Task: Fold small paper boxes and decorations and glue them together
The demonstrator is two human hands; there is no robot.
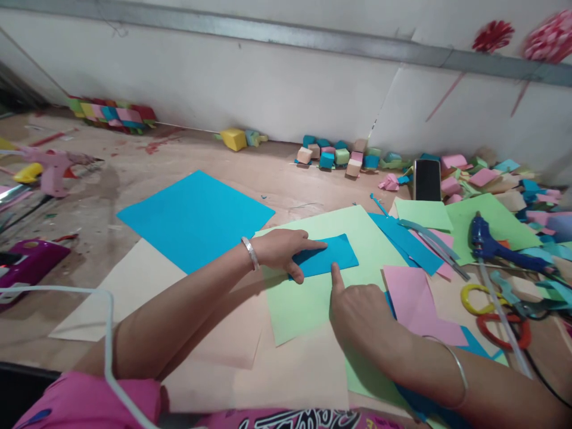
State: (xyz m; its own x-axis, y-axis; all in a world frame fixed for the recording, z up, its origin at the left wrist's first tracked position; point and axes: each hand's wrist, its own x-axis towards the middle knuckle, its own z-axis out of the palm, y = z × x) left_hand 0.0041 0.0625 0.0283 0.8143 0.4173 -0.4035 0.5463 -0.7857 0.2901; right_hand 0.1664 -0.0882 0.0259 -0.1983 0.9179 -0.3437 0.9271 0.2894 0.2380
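Note:
A small blue folded paper (344, 250) lies on a light green paper sheet (295, 316) in front of me. My left hand (280, 248) rests on its left part, index finger stretched across the top and thumb spread at the lower left edge. My right hand (363, 310) touches the near edge with an outstretched index fingertip, its other fingers curled under and partly hidden. Neither hand grips anything. Left of the green sheet lies a large blue paper square (192, 217), and pale peach sheets (223, 387) spread beneath my arms.
A blue glue gun (487, 238) and scissors (482, 301) lie right, beside pink paper pieces (409, 292). A phone (427, 180) stands among small paper cubes (342, 156) by the wall. At left are a pink glue gun (53, 167) and a white cable (108, 333).

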